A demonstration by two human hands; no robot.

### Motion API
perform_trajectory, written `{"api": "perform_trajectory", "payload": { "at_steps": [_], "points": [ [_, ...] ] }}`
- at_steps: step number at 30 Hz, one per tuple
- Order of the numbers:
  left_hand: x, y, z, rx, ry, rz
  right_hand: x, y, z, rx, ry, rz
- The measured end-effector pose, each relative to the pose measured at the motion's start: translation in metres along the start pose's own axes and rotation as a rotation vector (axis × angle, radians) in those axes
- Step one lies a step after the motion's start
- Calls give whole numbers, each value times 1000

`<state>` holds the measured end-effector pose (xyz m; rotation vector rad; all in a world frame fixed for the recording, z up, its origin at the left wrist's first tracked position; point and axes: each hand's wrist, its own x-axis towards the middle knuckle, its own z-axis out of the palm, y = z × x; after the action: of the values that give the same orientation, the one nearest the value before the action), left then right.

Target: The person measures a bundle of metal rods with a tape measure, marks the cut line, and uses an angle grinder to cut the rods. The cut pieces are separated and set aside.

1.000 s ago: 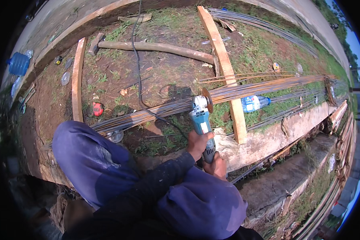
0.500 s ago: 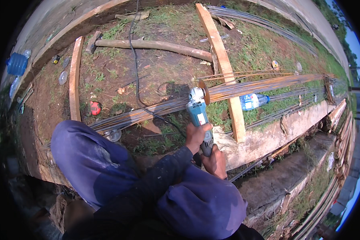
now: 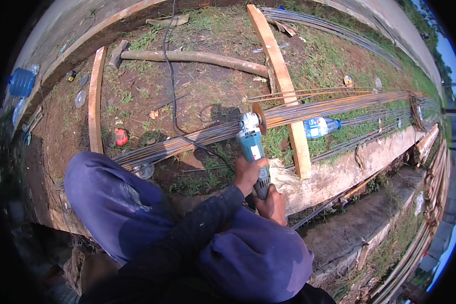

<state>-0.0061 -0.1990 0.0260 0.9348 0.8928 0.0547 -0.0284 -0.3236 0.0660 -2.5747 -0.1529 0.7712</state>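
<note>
Both hands grip a teal and grey angle grinder. My left hand is wrapped round the middle of its body, and my right hand closes on the rear end of the handle. The brown cutting disc stands on edge at the bundle of rusty steel rods; I cannot tell how deep it sits among them. The bundle runs from beside my left knee to the far right. It crosses a wooden beam just right of the disc.
A black cable crosses the ground and the rods. A sledgehammer lies beyond, near a second wooden beam. A red tape measure lies left, a plastic bottle right. A concrete edge runs along the right.
Very little differs. The grinder's head has tilted down slightly toward me, with both hands still around the tool.
</note>
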Motion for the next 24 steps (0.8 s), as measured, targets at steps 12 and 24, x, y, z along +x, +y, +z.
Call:
{"api": "perform_trajectory", "payload": {
  "at_steps": [12,24],
  "points": [
    [-16,-13,0,-23,-23,17,-15,14,4,15,-10,51],
    [4,-15,-6,-65,4,23,-2,4,4,32,-22,-20]
  ]
}}
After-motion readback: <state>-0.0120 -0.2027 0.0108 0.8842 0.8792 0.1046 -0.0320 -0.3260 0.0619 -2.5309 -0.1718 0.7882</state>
